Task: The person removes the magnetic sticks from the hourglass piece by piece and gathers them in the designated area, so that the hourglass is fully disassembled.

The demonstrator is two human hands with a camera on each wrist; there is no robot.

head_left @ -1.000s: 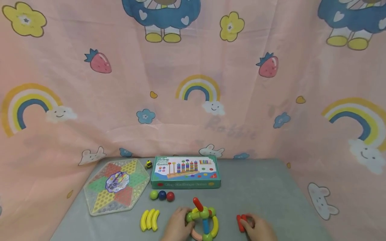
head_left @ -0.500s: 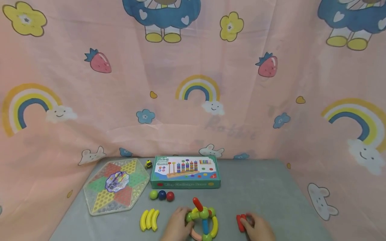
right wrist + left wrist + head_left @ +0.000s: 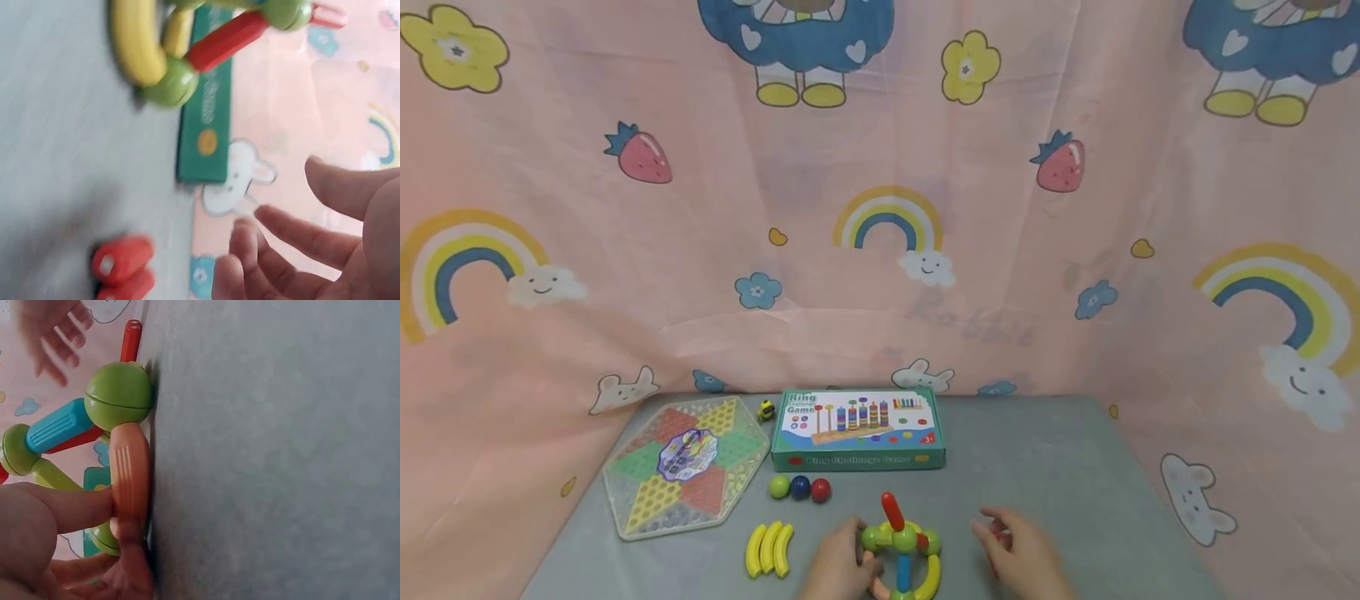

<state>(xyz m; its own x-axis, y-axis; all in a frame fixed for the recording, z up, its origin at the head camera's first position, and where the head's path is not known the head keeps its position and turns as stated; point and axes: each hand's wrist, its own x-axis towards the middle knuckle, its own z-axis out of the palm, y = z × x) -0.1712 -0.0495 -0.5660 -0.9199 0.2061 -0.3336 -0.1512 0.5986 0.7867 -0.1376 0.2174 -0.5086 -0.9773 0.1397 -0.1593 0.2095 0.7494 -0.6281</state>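
Note:
My left hand (image 3: 838, 562) pinches the curved orange rod (image 3: 130, 469) of a toy frame made of coloured rods joined by green balls (image 3: 905, 539). The frame rests on the table, with a red rod (image 3: 892, 510) rising from its top ball, a blue rod (image 3: 904, 572) below that ball and a curved yellow rod (image 3: 933, 575) at its right. To its right, my right hand (image 3: 1022, 554) hovers with fingers spread and holds nothing. Two short red rods (image 3: 125, 257) lie side by side on the table under it, mostly hidden by the hand in the head view.
Three yellow curved rods (image 3: 768, 550) lie left of my left hand. Behind stand green, blue and red balls (image 3: 800, 487) in a row, and a Ring Challenge Game box (image 3: 858, 430). A hexagonal checkers board (image 3: 687, 467) and a small yellow-black toy (image 3: 766, 410) are at the back left.
My right hand has let go of the red rods, lifted and shifted left towards the frame. My left hand still holds the frame, which has turned slightly.

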